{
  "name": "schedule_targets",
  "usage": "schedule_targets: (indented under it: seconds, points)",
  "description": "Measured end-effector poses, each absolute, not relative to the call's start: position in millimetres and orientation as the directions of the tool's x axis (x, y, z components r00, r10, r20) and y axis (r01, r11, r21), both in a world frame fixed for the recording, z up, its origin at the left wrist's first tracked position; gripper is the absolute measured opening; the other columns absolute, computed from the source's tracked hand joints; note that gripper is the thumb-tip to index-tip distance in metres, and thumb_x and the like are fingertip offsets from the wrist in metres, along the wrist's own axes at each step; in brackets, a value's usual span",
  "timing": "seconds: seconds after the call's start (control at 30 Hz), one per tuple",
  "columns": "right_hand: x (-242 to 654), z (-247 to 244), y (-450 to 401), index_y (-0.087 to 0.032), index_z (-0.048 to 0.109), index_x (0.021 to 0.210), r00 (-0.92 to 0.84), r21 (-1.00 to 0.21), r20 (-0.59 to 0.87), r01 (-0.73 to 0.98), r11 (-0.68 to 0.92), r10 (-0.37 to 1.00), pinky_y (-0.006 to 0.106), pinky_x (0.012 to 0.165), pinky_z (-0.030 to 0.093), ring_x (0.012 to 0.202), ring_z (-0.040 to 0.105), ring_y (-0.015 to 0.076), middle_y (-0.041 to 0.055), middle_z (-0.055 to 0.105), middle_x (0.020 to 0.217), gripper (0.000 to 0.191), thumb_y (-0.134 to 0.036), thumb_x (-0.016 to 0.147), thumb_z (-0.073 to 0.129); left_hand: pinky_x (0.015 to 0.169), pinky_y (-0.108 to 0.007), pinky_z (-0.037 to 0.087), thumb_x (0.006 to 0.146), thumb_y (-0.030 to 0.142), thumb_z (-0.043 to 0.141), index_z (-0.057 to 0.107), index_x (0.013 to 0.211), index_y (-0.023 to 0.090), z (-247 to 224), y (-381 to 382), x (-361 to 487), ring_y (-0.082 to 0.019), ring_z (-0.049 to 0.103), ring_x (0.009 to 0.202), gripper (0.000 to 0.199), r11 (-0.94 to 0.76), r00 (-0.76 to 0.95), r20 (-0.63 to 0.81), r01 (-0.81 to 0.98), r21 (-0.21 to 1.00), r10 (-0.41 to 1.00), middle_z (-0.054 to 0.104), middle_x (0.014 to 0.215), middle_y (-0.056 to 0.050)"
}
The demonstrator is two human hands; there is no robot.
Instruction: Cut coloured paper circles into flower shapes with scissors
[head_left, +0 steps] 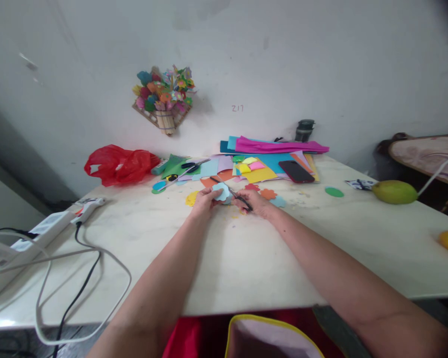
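Note:
A light blue paper flower [221,192] with a scalloped edge is pinched between the fingers of my left hand [205,200]. My right hand [257,203] is closed around the dark handles of a pair of scissors [242,201], whose blades reach to the paper's right side. Just left of my left hand lies a yellow paper flower [191,198]. Beyond and beside my right hand are an orange paper flower [268,193], a red one [252,187] and a light blue one [278,201]. Small paper scraps lie on the table below my hands.
Behind my hands are coloured paper sheets [263,175], a phone [296,171], another pair of scissors [194,165] and a red plastic bag [119,164]. A power strip [47,226] and looping cables [127,271] lie left. A green mango [394,192] sits right.

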State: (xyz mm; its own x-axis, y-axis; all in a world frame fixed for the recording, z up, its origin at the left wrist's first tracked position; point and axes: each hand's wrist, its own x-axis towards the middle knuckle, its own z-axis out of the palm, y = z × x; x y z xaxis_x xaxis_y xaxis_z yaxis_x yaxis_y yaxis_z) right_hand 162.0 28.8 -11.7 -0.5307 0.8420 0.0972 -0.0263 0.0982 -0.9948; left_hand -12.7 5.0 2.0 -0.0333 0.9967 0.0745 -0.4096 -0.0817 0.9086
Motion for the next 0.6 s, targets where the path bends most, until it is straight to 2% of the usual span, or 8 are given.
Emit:
schedule_targets:
  seconds: [0.6]
  points:
    - [159.6, -13.5, 29.1, -0.015, 0.058, 0.076, -0.503, -0.994, 0.099, -0.019, 0.103, 0.858, 0.019, 0.035, 0.031, 0.037, 0.039, 0.0060, -0.0068, 0.043, 0.047, 0.018, -0.022, 0.062, 0.066, 0.060, -0.026, 0.052, 0.052, 0.024, 0.080, 0.065, 0.069, 0.008, -2.0, 7.8, -14.2, -0.013, 0.059, 0.061, 0.027, -0.082, -0.035, 0.075, -0.397, 0.914, 0.997, 0.063, 0.068, -0.005]
